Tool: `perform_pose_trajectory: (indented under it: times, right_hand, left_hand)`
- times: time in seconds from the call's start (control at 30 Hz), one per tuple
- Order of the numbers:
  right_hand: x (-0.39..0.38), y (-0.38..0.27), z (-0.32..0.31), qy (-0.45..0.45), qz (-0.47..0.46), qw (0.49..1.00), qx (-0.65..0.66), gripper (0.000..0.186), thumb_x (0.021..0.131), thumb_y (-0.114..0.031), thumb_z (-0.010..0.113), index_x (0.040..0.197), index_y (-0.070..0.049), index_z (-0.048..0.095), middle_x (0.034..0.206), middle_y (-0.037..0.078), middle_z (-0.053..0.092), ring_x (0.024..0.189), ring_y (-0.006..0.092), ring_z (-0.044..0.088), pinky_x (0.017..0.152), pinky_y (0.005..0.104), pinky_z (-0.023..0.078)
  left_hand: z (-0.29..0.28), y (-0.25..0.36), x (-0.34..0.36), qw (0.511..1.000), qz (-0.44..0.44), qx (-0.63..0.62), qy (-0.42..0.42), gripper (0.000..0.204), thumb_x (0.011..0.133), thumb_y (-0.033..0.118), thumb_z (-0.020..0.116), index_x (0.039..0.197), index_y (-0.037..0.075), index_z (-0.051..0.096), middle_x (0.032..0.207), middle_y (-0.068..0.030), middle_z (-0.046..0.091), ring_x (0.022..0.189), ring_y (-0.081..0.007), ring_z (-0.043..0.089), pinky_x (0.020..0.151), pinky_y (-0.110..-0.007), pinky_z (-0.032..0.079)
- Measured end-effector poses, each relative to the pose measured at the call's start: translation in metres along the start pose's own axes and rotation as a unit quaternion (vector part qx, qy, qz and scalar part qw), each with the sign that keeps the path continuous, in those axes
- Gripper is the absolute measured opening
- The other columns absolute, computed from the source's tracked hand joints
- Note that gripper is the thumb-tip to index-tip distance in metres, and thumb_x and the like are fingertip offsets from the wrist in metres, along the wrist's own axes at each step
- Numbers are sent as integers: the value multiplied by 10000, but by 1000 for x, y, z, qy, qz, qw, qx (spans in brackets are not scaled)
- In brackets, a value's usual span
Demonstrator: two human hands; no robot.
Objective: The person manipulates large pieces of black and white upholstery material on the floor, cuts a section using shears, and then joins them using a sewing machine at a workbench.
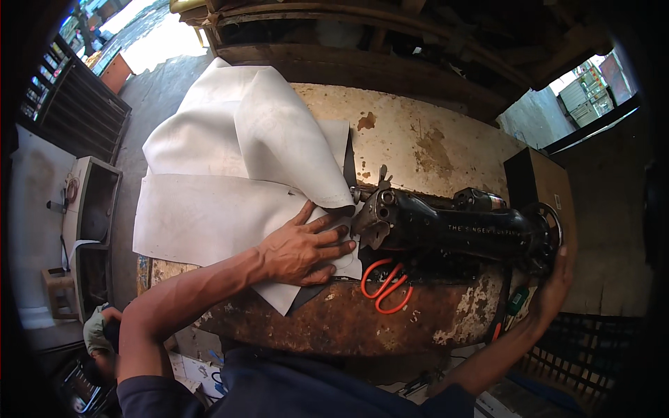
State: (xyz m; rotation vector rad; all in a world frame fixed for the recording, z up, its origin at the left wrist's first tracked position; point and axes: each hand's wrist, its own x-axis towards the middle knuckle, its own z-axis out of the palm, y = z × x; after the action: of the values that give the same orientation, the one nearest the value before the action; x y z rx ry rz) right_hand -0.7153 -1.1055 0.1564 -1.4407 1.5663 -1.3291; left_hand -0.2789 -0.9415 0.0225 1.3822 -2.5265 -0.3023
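Observation:
My left hand lies with fingers spread on a pale, leather-like sheet, just left of the needle end of a black sewing machine. The sheet is heaped in large folds toward the back, with dark material showing beneath its edges. At the machine's right end, my right hand has its fingers closed on the rim of the handwheel, partly hidden by it. Orange-handled scissors lie at the machine's front, and a small green tool sits beside my right forearm.
The worn table has a cardboard box at its right. Wooden shelving stands behind it. A cabinet and stool are at the left, near another person's leg. Dark metal bars border the back left.

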Motion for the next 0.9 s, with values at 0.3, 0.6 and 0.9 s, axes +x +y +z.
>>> perform_pose_trajectory:
  times: [0.3,0.6,0.9]
  right_hand:
    - [-124,-6,77,-5,-219,969,-113,275,1057,-95,507,1158,39,725,1181,168,733,1092,242,698,922,366,538]
    - [-56,10,252,-524,260,727,360,365,1070,-286,627,1234,33,695,950,61,765,797,94,727,708,250,601]
    - [-59,16,259,-532,349,685,355,290,1084,-212,580,1144,48,695,917,90,765,746,141,744,672,253,616]
  left_hand:
    - [0,-1,0,1000,0,-6,-20,580,961,409,598,1496,198,528,1465,-106,521,1458,-364,421,1165,-705,265]
    - [-3,-3,0,999,16,30,-18,601,944,401,625,1505,215,511,1507,-110,492,1428,-366,438,1093,-682,385]
    - [-2,-10,-2,1000,18,7,-11,574,942,414,621,1481,232,540,1428,-89,542,1368,-335,501,1141,-664,348]
